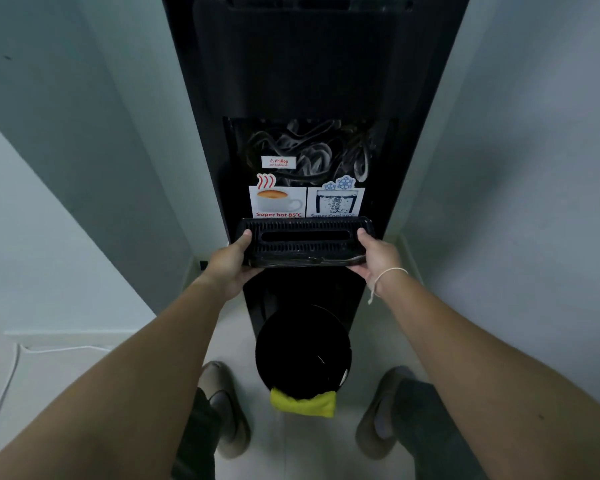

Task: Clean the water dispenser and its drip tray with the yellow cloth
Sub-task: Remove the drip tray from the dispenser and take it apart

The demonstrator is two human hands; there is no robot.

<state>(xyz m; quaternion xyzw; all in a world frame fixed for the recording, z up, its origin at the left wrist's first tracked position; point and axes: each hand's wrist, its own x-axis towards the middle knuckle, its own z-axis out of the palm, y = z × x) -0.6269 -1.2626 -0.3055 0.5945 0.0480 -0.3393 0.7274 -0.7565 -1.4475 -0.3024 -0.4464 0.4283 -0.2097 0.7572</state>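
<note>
Holding the drip tray (305, 242) by both ends, your left hand (227, 268) and right hand (378, 259) clasp it before the water dispenser (291, 81); keep it level. The yellow cloth (303, 403) lies below your grip.

The water dispenser (305, 81) carries a sticker (278, 202) reading "Super hot 85°C".

You are working in dim, cool-toned light with no visible source. The black water dispenser (302, 81) swallows detail; only faint sheen marks its upper panel. Smeared streaks catch pale light in the recess. Your wide lens bends the walls (534, 150) outward and stretches your forearms at the edges. Focus is slightly soft throughout.
</note>
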